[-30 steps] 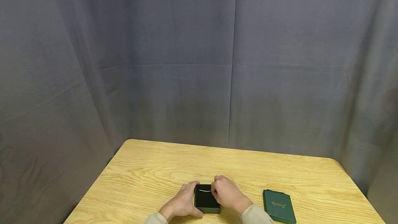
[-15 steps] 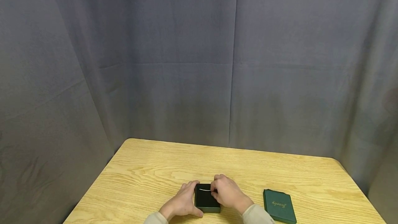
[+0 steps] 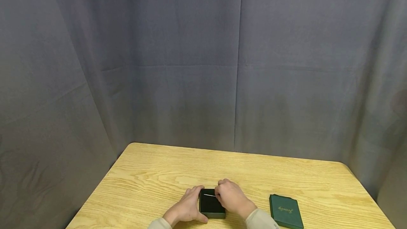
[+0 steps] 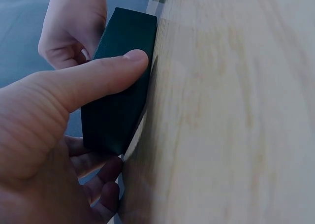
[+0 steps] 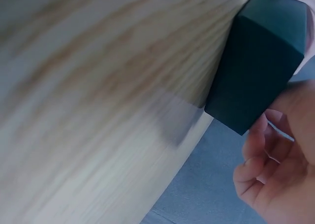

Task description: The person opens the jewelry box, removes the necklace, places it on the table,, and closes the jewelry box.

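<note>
An open dark green jewelry box (image 3: 213, 215) with a black inner pad (image 3: 210, 205) sits on the wooden table. Across the far part of the pad runs a thin silver chain (image 3: 208, 195). My left hand (image 3: 187, 206) grips the box from the left, its thumb on the near side (image 4: 110, 108) and its fingers round the far left corner. Over the box's right edge, my right hand (image 3: 231, 197) has curled fingers that pinch at the chain's right end; the fingertips and that end are hidden. In the right wrist view, the curled right fingers (image 5: 256, 150) are at the box's top edge.
A green box lid (image 3: 286, 210) with gold lettering lies on the table (image 3: 178, 165) to the right of the right forearm. Grey curtains (image 3: 187, 80) hang behind the table and on both sides.
The visible part of the chain has gone from a slight curve to a straighter line. My right hand has shifted slightly left; the left hand and box stay put.
</note>
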Demonstrator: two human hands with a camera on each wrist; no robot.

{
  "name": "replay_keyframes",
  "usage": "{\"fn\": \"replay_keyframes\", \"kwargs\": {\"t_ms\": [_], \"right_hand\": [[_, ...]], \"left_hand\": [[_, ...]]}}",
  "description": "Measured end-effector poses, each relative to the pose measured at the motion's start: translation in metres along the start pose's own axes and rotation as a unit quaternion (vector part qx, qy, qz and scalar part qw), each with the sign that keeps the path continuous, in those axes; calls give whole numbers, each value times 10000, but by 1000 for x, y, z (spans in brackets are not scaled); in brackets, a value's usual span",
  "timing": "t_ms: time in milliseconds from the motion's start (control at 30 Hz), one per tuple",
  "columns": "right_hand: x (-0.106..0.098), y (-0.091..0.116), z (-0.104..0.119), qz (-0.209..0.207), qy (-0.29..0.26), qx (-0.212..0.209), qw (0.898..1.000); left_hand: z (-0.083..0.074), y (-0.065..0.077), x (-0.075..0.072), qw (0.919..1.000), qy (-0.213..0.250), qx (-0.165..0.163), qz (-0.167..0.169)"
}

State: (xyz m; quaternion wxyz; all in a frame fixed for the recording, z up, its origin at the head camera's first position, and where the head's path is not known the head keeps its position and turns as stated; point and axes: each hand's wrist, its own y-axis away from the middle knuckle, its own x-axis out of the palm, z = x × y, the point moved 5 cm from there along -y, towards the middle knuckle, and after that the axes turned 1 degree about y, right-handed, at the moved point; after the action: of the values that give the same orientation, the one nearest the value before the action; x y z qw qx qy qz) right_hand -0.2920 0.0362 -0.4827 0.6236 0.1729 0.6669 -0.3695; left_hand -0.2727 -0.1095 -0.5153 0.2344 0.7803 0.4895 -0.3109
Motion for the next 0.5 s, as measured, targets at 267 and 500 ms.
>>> {"fn": "replay_keyframes", "kwargs": {"t_ms": [267,500], "right_hand": [[2,0,0,129,59,18,9999],[-1,3,-1,-9,-336,55,9994]], "left_hand": [[-1,0,1,10000,-6,57,9],[-1,1,0,10000,-14,46,10]]}}
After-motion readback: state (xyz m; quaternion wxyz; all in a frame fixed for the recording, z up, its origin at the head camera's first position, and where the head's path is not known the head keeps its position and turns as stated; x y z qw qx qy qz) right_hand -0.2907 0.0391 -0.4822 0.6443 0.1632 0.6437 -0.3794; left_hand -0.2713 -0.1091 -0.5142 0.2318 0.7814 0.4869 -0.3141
